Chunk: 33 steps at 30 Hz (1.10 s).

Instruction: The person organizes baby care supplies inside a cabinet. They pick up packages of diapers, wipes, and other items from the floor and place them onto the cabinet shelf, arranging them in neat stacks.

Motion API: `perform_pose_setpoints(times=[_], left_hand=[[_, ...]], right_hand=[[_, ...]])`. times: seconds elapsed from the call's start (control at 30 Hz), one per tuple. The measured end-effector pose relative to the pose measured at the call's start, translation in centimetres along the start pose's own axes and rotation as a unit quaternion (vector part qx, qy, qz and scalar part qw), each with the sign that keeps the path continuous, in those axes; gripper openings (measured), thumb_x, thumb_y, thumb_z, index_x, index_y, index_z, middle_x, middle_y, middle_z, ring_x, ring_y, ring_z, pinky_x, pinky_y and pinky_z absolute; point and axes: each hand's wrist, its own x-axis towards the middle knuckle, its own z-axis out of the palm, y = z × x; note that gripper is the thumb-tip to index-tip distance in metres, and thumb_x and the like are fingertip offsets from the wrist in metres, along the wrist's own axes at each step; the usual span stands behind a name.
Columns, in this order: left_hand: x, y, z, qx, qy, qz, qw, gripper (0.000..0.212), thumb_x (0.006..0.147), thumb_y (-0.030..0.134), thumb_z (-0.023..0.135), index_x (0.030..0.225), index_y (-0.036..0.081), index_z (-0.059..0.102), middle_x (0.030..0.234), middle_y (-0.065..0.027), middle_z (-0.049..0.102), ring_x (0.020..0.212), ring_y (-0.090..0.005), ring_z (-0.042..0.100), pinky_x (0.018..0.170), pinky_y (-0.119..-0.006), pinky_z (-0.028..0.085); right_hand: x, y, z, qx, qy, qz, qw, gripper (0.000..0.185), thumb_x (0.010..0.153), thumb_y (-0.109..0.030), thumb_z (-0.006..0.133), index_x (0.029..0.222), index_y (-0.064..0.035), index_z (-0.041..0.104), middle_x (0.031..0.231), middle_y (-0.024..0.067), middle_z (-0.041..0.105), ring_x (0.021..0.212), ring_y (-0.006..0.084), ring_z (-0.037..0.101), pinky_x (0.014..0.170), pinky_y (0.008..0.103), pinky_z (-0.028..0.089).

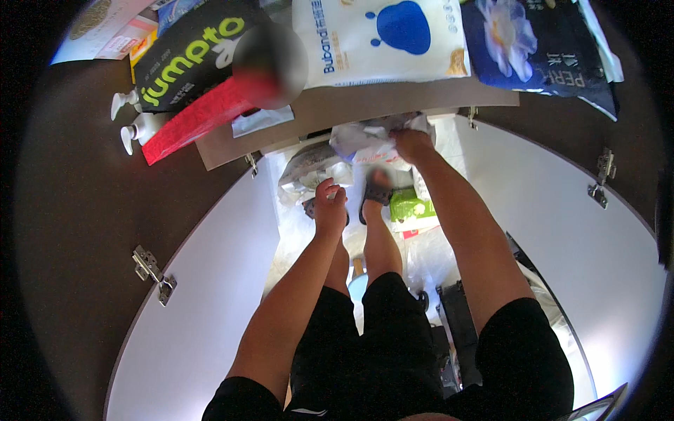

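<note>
My right hand (413,143) reaches to a translucent plastic bag (363,138) below the edge of a brown shelf; the fingertips are hidden against it, so whether they grip it cannot be told. My left hand (330,205) hangs with curled, spread fingers, holding nothing, in front of another plastic bag (310,171) that has pale things inside. A green packet (408,206) lies on the floor beside my sandalled foot (376,189).
White cabinet doors with metal hinges (152,271) stand open on both sides. The brown shelf (379,100) bears a white Bubandi pack (368,47), a black Jumpto pack (184,58), a dark blue pouch (532,47), a red packet (200,116) and pump bottles (147,126). A dark case (461,331) stands behind.
</note>
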Motion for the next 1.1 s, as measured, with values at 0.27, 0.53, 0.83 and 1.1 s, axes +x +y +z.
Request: perform_pose_setpoints(times=[0.27,0.53,0.83,1.1], left_hand=[[-5.4,4.9,-2.6,-0.281,-0.022,-0.245,0.928,0.063,0.099,0.058,0.056,0.150,0.024,0.038,0.142,-0.0027,0.052,0.130,-0.0210,0.050,0.105,-0.057,0.041],[-9.7,19.8,-0.1,-0.489,-0.069,-0.032,0.869,0.061,0.103,0.041,0.060,0.155,0.022,0.034,0.156,0.0015,0.041,0.144,-0.0183,0.040,0.119,-0.037,0.036],[5.6,40.1,0.3,-0.229,-0.069,0.112,0.965,0.055,0.106,0.061,0.034,0.145,0.024,0.048,0.147,-0.0009,0.050,0.128,-0.0227,0.049,0.111,-0.047,0.036],[2.6,37.3,0.7,-0.067,0.025,0.563,0.823,0.088,0.093,0.034,0.077,0.156,0.000,0.024,0.143,-0.0156,0.048,0.136,-0.0222,0.042,0.116,-0.037,0.033]], right_hand=[[-17.7,-4.9,-14.3,0.025,0.236,-0.200,0.951,0.038,0.068,-0.014,0.078,0.105,-0.0152,0.072,0.106,0.0063,0.066,0.119,0.0322,0.059,0.105,0.0601,0.040],[-26.6,-8.5,-32.0,0.028,0.386,-0.303,0.871,0.038,0.060,-0.006,0.080,0.097,-0.0143,0.072,0.099,0.0045,0.066,0.109,0.0305,0.064,0.118,0.0657,0.028],[-8.1,-4.5,-39.3,-0.076,0.591,-0.225,0.771,0.046,0.090,-0.020,0.071,0.131,-0.0063,0.057,0.112,0.0122,0.064,0.096,0.0273,0.064,0.084,0.0418,0.051],[-13.3,-4.3,-36.5,0.011,0.708,-0.320,0.629,0.059,0.081,-0.015,0.083,0.130,-0.0002,0.054,0.127,0.0162,0.058,0.119,0.0284,0.059,0.104,0.0389,0.045]])
